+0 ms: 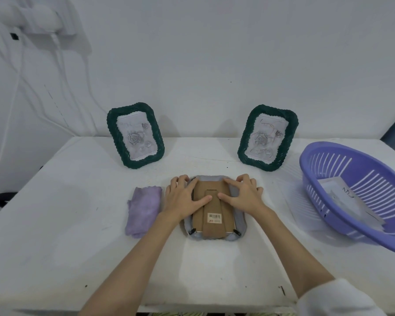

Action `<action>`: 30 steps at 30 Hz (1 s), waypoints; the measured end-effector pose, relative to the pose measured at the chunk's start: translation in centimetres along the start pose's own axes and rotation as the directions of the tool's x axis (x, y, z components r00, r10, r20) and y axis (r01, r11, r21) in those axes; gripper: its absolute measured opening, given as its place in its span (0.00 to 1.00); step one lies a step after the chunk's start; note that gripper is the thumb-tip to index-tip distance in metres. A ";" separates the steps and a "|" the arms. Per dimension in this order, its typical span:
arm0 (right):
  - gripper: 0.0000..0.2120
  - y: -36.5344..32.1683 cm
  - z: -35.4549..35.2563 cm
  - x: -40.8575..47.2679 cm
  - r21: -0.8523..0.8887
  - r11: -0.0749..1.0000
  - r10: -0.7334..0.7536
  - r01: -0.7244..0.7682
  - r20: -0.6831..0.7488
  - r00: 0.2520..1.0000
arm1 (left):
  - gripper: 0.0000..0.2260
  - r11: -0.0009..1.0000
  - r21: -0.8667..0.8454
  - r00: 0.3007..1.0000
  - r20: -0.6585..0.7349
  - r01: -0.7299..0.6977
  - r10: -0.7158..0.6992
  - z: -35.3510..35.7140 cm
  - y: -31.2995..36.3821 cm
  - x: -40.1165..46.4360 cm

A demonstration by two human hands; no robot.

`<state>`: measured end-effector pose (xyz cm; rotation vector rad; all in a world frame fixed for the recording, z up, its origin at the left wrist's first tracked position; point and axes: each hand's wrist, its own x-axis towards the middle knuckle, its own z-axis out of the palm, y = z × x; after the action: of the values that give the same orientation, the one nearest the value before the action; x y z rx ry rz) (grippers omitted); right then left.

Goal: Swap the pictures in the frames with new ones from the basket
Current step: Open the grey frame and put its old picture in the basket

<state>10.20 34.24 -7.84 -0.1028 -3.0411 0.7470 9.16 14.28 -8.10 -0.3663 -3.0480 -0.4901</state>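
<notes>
Pressing hands: left hand and right hand lie flat, fingers straight, on the brown back of the face-down frame.
Frame place: table middle, well away from every edge.
Right edge: basket with pictures overhangs.
Behind: two green frames upright, open table between them.
Left: purple cloth just beside the left hand.

Face down on a white table, a grey-edged picture frame with brown cardboard backing, stand and barcode sticker uppermost. Pressed flat on the backing from either side, left hand and right hand, fingers spread. Just left, a crumpled lilac cloth. Upright against the wall behind, two dark green woven frames showing rose prints. Far right, a tilted purple slotted plastic basket holding loose paper pictures.
</notes>
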 end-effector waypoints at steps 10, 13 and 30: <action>0.45 0.1 -2.0 -6.6 0.114 0.992 -0.052 0.048 0.036 0.998 | 0.54 0.964 -0.260 0.932 0.333 -0.053 0.141 -1.1 -1.2 -3.8; 0.46 0.4 -1.7 -8.5 0.056 0.995 -0.093 0.086 0.122 0.988 | 0.58 0.945 -0.319 0.925 0.331 -0.077 0.187 -1.2 -1.9 -4.8; 0.20 0.5 -0.7 -8.8 0.340 0.940 -0.023 0.016 0.018 1.000 | 0.16 0.769 -0.636 0.998 -0.036 -0.060 0.048 0.0 -0.7 -7.3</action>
<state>19.00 34.40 -7.32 -0.0609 -2.8720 1.2637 16.14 11.98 -8.83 -0.4522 -2.7371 -1.5215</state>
